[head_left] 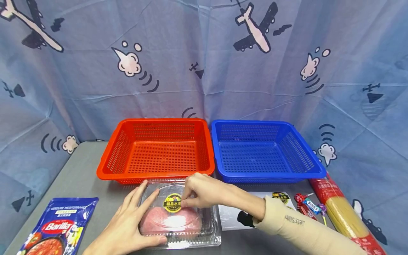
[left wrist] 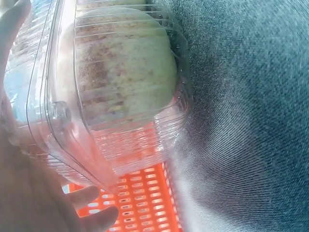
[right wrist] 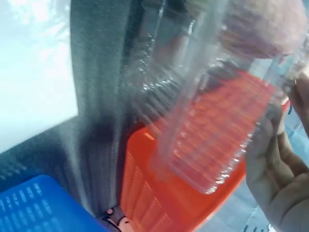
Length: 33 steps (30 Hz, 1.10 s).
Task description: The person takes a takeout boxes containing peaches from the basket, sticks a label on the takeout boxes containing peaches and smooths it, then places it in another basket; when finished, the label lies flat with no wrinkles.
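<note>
A: From my station, where do I have the label?

B: I see it on top of the box, its black band running left to right, with the peaches beneath. The box sits on the table, just in front of the red basket.

A: Which hand is nearer?

B: The right hand. Its fingers are curled, and by my reading they and the thumb pinch the label's right edge (the right wrist view is too blurred for me to swear to it). So the label lies left of those fingertips.

A: And the left hand?

B: Straight, spread fingers on the box's left side, thumb by the near edge. I judge it steadies rather than grips.

A: Then what do I watch?

B: Label's edge against right fingertips. Its left end has no finger on it, and I cannot tell whether it sits flat.
</note>
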Each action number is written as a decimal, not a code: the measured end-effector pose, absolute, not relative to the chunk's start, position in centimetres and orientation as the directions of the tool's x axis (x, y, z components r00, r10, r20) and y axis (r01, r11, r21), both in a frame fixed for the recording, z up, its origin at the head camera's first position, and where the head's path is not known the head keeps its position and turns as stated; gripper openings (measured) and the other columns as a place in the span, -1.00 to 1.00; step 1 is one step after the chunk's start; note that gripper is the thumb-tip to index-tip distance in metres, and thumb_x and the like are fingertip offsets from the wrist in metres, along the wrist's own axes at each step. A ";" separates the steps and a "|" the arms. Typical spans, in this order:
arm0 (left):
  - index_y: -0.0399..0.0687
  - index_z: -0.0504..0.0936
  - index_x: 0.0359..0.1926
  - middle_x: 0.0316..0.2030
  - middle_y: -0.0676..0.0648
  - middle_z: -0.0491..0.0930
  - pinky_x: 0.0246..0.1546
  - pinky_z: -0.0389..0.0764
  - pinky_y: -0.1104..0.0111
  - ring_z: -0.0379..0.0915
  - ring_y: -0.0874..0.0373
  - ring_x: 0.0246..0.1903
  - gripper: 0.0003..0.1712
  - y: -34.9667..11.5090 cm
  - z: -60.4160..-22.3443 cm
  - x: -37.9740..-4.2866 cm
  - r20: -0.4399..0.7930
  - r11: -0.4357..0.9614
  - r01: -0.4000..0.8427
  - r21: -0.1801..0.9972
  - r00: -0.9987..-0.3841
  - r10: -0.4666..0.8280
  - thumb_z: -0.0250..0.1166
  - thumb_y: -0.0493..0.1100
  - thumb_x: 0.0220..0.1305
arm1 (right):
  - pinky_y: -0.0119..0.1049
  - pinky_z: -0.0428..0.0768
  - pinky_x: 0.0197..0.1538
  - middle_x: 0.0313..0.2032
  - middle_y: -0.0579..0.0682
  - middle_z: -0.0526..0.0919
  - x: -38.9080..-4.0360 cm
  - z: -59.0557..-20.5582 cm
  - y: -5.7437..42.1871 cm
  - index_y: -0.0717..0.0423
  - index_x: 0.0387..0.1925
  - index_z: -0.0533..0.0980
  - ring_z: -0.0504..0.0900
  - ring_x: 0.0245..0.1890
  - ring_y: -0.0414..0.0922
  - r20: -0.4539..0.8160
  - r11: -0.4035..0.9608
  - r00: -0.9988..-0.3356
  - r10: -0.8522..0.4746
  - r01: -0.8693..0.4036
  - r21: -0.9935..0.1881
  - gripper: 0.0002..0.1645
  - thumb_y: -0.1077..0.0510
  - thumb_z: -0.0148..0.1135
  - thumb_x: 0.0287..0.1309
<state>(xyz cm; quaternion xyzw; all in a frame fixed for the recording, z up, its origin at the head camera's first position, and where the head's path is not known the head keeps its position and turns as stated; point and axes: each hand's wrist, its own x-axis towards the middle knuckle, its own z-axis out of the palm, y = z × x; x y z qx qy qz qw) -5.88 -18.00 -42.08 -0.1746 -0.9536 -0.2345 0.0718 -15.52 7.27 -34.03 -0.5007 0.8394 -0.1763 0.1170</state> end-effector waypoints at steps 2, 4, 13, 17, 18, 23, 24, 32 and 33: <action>0.32 0.24 0.56 0.61 -0.11 -0.01 0.12 0.46 -0.38 0.09 -0.21 0.45 0.30 -18.0 -42.1 -5.9 0.216 0.827 0.366 0.426 -0.929 0.300 0.41 0.66 -0.20 | -0.63 0.26 -0.50 -0.58 -0.14 0.65 -15.7 -34.3 7.1 0.04 -0.22 0.82 0.31 -0.57 -0.43 -0.006 0.455 -0.509 -0.861 -0.763 -0.460 -0.87 0.19 0.46 0.17; 0.30 0.25 0.56 0.61 -0.12 -0.01 0.12 0.47 -0.38 0.08 -0.21 0.46 0.30 -18.0 -42.1 -5.9 0.217 0.825 0.368 0.428 -0.929 0.301 0.41 0.65 -0.20 | -0.63 0.25 -0.53 -0.54 -0.12 0.65 -15.6 -34.6 7.1 0.04 -0.10 0.79 0.30 -0.56 -0.43 -0.010 0.478 -0.536 -0.844 -0.743 -0.467 -0.76 0.20 0.46 0.17; 0.25 0.28 0.55 0.62 -0.10 -0.04 0.10 0.47 -0.40 0.09 -0.25 0.45 0.30 -18.2 -42.1 -5.9 0.221 0.818 0.382 0.430 -0.923 0.315 0.43 0.64 -0.20 | -0.55 0.31 -0.44 -0.36 -0.10 0.54 -15.5 -34.8 6.5 -0.31 0.33 0.54 0.29 -0.45 -0.33 -0.179 0.527 -0.496 -0.850 -0.808 -0.263 -0.47 0.10 0.28 0.37; 0.27 0.26 0.55 0.63 -0.08 -0.06 0.10 0.46 -0.41 0.07 -0.23 0.46 0.30 -18.2 -42.0 -5.9 0.205 0.819 0.371 0.438 -0.928 0.311 0.42 0.64 -0.19 | -0.54 0.30 -0.40 -0.29 -0.13 0.51 -15.4 -35.0 6.5 -0.48 0.37 0.45 0.28 -0.41 -0.33 -0.203 0.466 -0.434 -0.878 -0.871 -0.154 -0.41 0.06 0.24 0.40; 0.28 0.26 0.55 0.63 -0.08 -0.06 0.11 0.46 -0.41 0.07 -0.22 0.46 0.29 -18.2 -42.0 -5.9 0.203 0.820 0.368 0.439 -0.929 0.309 0.41 0.65 -0.18 | -0.54 0.30 -0.40 -0.28 -0.13 0.48 -15.3 -35.0 6.5 -0.51 0.38 0.43 0.27 -0.41 -0.33 -0.205 0.450 -0.419 -0.884 -0.883 -0.132 -0.40 0.06 0.24 0.40; 0.28 0.26 0.55 0.62 -0.09 -0.04 0.12 0.46 -0.39 0.07 -0.21 0.46 0.29 -18.2 -42.1 -5.9 0.211 0.822 0.370 0.434 -0.928 0.307 0.40 0.65 -0.17 | -0.53 0.26 -0.42 -0.29 -0.15 0.41 -15.1 -35.1 6.5 -0.60 0.36 0.41 0.24 -0.42 -0.33 -0.214 0.421 -0.395 -0.893 -0.903 -0.088 -0.36 0.09 0.23 0.39; 0.28 0.26 0.55 0.62 -0.10 -0.03 0.12 0.46 -0.39 0.08 -0.21 0.45 0.29 -18.2 -42.1 -5.9 0.212 0.822 0.371 0.433 -0.928 0.307 0.41 0.65 -0.17 | -0.54 0.25 -0.43 -0.29 -0.16 0.41 -15.1 -35.1 6.5 -0.60 0.36 0.42 0.23 -0.42 -0.33 -0.209 0.418 -0.393 -0.895 -0.905 -0.085 -0.36 0.10 0.24 0.38; 0.30 0.26 0.55 0.62 -0.10 -0.02 0.12 0.47 -0.38 0.10 -0.22 0.44 0.28 -18.0 -42.3 -5.8 0.230 0.819 0.379 0.430 -0.923 0.307 0.42 0.64 -0.18 | -0.59 0.16 -0.42 -0.44 -0.22 0.30 -15.3 -35.4 6.9 -0.39 0.13 0.63 0.15 -0.45 -0.36 -0.133 0.427 -0.407 -0.904 -0.877 -0.220 -0.52 0.22 0.33 0.29; 0.31 0.26 0.55 0.61 -0.11 -0.01 0.12 0.47 -0.38 0.10 -0.22 0.44 0.28 -18.0 -42.3 -5.8 0.232 0.819 0.381 0.429 -0.923 0.307 0.42 0.63 -0.18 | -0.59 0.15 -0.42 -0.45 -0.22 0.28 -15.3 -35.4 7.0 -0.35 0.09 0.66 0.15 -0.45 -0.36 -0.127 0.430 -0.411 -0.903 -0.870 -0.241 -0.56 0.22 0.31 0.31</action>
